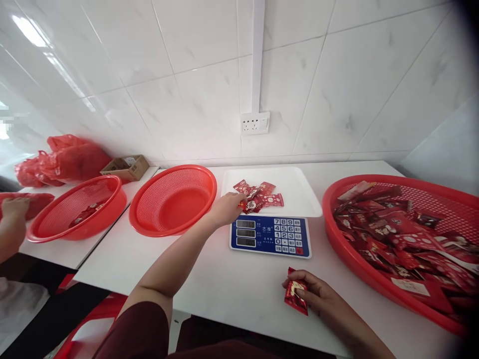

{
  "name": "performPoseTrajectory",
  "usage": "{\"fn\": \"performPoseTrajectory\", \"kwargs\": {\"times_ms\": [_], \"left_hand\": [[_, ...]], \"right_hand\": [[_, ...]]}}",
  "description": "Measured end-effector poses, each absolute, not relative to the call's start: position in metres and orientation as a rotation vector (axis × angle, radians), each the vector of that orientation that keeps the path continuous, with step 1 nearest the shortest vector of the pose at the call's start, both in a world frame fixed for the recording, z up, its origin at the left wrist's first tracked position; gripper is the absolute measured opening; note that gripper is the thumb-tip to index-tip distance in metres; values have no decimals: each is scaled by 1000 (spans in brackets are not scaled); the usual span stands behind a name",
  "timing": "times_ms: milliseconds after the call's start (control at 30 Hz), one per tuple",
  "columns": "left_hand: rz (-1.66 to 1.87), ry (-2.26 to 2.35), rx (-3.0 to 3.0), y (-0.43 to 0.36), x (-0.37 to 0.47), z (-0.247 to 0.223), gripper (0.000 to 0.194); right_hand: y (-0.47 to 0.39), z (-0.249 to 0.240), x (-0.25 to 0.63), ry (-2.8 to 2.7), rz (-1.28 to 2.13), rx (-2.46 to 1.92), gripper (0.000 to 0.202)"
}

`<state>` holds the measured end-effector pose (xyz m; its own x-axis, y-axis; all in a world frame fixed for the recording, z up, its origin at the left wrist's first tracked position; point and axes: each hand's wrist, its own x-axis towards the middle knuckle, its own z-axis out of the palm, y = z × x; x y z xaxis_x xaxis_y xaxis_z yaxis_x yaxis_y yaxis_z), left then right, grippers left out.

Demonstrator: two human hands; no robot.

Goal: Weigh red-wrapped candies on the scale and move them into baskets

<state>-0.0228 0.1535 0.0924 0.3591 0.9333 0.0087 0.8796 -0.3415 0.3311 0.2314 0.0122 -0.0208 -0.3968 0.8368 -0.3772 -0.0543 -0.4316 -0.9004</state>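
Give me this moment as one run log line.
Left hand: at red printed packets on white weighing tray | Right hand: holding single red packet | Nearby: digital scale, filled red plastic basket at right

The head-worn camera looks forward and down across the nearby table (224, 291) towards a tiled wall (202, 104).

A gray-veined, white-tiled wall (202, 109) bears a white conduit (258, 60) running down to a socket plate (255, 123) — below, white tables (112, 264) stand side by side as light (28, 31) glares at upper left.
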Motion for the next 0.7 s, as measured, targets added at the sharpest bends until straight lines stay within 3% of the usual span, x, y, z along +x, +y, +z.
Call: {"fn": "performPoseTrajectory", "kwargs": {"times_ms": [100, 233, 333, 533, 700], "left_hand": [[335, 1630, 2346, 154, -22, 93, 35], [458, 1696, 2343, 168, -20, 94, 55], [322, 1674, 2455, 188, -18, 95, 63], [32, 1506, 2585, 214, -10, 94, 50], [4, 1588, 2589, 212, -8, 100, 43]], "right_hand": [[15, -19, 232, -1139, 1900, -1174, 34], [14, -17, 230, -1128, 1893, -1157, 34], [13, -18, 229, -1063, 1902, -1112, 32], [13, -22, 229, -1026, 1908, -1069, 31], [12, -21, 229, -1044, 1894, -1105, 33]]}}
